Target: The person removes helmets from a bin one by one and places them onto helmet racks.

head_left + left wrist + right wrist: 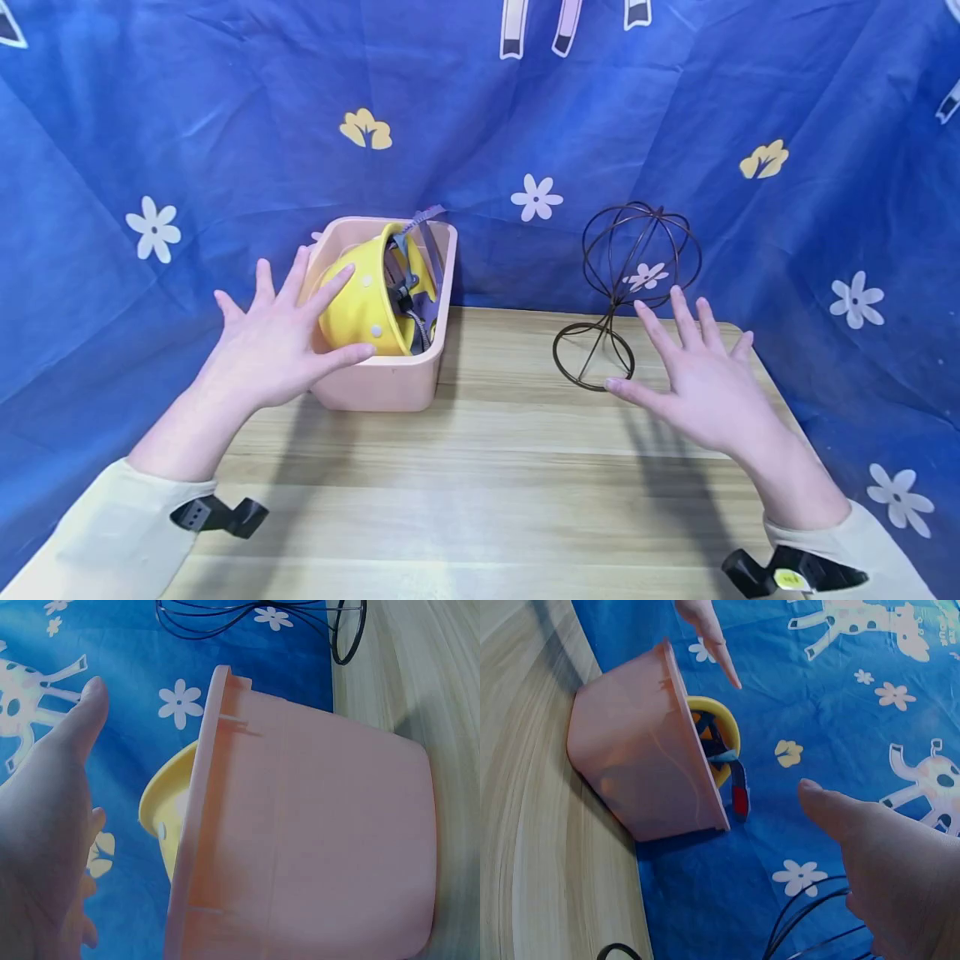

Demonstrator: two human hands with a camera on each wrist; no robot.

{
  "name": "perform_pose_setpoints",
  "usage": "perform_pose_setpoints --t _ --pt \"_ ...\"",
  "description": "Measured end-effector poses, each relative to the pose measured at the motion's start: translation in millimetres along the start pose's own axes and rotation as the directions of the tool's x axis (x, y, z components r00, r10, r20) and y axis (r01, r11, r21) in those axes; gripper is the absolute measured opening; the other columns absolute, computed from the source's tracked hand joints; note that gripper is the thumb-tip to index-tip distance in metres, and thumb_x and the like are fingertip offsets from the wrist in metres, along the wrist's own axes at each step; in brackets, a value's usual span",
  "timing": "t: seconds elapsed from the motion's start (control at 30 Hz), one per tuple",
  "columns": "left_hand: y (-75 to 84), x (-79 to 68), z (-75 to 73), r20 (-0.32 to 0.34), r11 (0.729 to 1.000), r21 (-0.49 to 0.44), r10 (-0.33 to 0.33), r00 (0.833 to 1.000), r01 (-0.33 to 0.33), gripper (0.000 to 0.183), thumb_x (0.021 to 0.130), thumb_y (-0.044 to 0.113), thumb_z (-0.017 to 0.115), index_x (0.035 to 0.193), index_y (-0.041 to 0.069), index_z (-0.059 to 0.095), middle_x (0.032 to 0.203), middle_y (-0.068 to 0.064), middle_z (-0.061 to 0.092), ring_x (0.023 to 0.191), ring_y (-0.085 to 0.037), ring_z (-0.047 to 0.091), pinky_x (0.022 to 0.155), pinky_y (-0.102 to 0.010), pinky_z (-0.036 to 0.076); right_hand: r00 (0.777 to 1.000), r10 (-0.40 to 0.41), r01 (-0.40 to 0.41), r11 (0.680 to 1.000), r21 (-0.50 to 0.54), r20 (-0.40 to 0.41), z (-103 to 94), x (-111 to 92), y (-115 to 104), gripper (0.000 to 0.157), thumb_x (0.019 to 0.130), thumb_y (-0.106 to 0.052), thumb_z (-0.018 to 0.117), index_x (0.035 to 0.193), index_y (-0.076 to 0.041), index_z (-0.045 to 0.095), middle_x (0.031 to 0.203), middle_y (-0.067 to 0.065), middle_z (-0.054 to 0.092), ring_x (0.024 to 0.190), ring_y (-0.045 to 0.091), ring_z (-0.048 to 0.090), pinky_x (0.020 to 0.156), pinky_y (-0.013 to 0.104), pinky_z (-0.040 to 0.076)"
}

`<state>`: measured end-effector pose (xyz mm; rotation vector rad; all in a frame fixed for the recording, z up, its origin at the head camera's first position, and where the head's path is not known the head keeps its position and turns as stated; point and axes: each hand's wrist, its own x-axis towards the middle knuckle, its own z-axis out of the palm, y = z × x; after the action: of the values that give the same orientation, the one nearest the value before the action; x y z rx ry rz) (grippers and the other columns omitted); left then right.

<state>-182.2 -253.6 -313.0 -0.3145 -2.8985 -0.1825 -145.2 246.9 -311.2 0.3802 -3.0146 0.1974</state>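
The left hand (276, 348) and right hand (708, 387) are spread wide, holding nothing. The yellow helmet (358, 308), in the far-left pink box (378, 387), seems best held with both.

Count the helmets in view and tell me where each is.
1: the yellow helmet, tipped on its side in the pink bin, left of the wire stand. More may be hidden deeper inside.

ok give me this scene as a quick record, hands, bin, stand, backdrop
pink bin: upright on the wood-grain table
bin contents: yellow helmet, tipped on its side, straps showing
wire stand: dark, on the table, right of the bin
left hand: fingers spread, holding nothing, near the bin
right hand: fingers spread, holding nothing, near the stand
backdrop: blue cloth, flower prints
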Motion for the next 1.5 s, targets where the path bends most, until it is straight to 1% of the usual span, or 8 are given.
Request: perform_pose_setpoints --t 0.2,0.43,0.7,0.83,1.07,1.3,1.43,1.5 --pt "-7.8 0.7 -0.3 0.012 0.999 -0.015 -0.033 0.999 0.034 0.108 0.085 0.086 0.060 0.171 0.041 0.013 0.175 -0.021 -0.003 0.147 -0.070 -0.002 0.092 -0.097 -0.004 1.000 -0.006 0.006 1.000 0.005 0.002 -2.5 -2.2 -9.4 0.108 0.089 -0.090 0.048 0.172 -0.032 0.008 0.175 0.007 -0.018 0.157 0.045 -0.013 0.099 0.092 -0.009" --pt "-15.1 1.4 -0.7 0.024 0.998 -0.023 -0.053 0.998 0.054 0.108 0.086 0.085 0.060 0.171 0.042 0.009 0.175 -0.023 -0.002 0.148 -0.069 -0.001 0.093 -0.097 -0.002 0.999 -0.035 0.035 0.999 0.008 -0.034 -4.2 -0.7 -18.8 0.106 0.090 -0.088 0.049 0.171 -0.036 0.007 0.175 0.005 -0.016 0.159 0.042 -0.009 0.104 0.090 -0.006" --pt "-22.0 -0.6 0.3 0.046 0.997 -0.042 -0.063 0.997 0.065 0.105 0.089 0.084 0.057 0.169 0.045 0.003 0.175 -0.022 -0.005 0.148 -0.069 -0.001 0.093 -0.097 -0.001 0.992 -0.065 0.070 0.997 0.045 -0.108 -4.6 8.4 -33.4 0.108 0.089 -0.088 0.051 0.172 -0.033 0.009 0.175 -0.004 -0.015 0.160 0.041 0.002 0.111 0.086 0.007" --pt "-25.6 -1.9 1.2 0.041 0.995 -0.059 -0.075 0.996 0.077 0.101 0.090 0.084 0.056 0.168 0.048 0.002 0.175 -0.021 -0.004 0.149 -0.068 0.002 0.094 -0.097 0.001 0.990 -0.069 0.078 0.994 0.075 -0.125 -5.3 14.7 -40.3 0.109 0.088 -0.089 0.050 0.172 -0.032 0.012 0.177 0.000 -0.009 0.161 0.039 0.006 0.116 0.081 0.010" --pt "-33.8 -3.6 4.3 0.032 0.989 -0.110 -0.097 0.995 0.100 0.099 0.091 0.083 0.054 0.168 0.049 0.003 0.176 -0.019 -0.001 0.151 -0.064 0.005 0.100 -0.094 0.003 0.985 -0.098 0.119 0.983 0.143 -0.141 -3.5 27.3 -50.6 0.105 0.090 -0.086 0.052 0.171 -0.028 0.019 0.178 0.006 0.004 0.161 0.036 0.006 0.121 0.074 0.011" --pt "-41.9 -5.4 7.4 0.016 0.981 -0.158 -0.109 0.994 0.111 0.098 0.093 0.080 0.055 0.171 0.040 0.010 0.176 -0.019 0.003 0.154 -0.057 0.007 0.101 -0.093 0.008 0.956 -0.167 0.214 0.959 0.184 -0.242 2.5 40.7 -61.2 0.106 0.090 -0.081 0.060 0.170 -0.020 0.026 0.175 0.012 0.017 0.157 0.041 0.020 0.123 0.068 0.019" --pt "-45.6 -5.9 9.2 0.005 0.976 -0.181 -0.124 0.992 0.123 0.096 0.095 0.077 0.055 0.171 0.038 0.011 0.176 -0.019 0.006 0.156 -0.053 0.010 0.101 -0.092 0.012 0.949 -0.181 0.241 0.945 0.222 -0.259 3.1 46.5 -68.6 0.105 0.090 -0.078 0.063 0.169 -0.019 0.028 0.174 0.013 0.019 0.156 0.043 0.023 0.121 0.068 0.023" --pt "-47.2 -5.8 10.0 0.001 0.973 -0.191 -0.135 0.991 0.133 0.096 0.095 0.077 0.055 0.171 0.037 0.011 0.175 -0.021 0.008 0.155 -0.054 0.014 0.102 -0.092 0.014 0.947 -0.184 0.250 0.937 0.243 -0.265 3.5 49.1 -72.8 0.104 0.090 -0.077 0.064 0.169 -0.019 0.028 0.174 0.012 0.020 0.156 0.043 0.023 0.120 0.069 0.025"
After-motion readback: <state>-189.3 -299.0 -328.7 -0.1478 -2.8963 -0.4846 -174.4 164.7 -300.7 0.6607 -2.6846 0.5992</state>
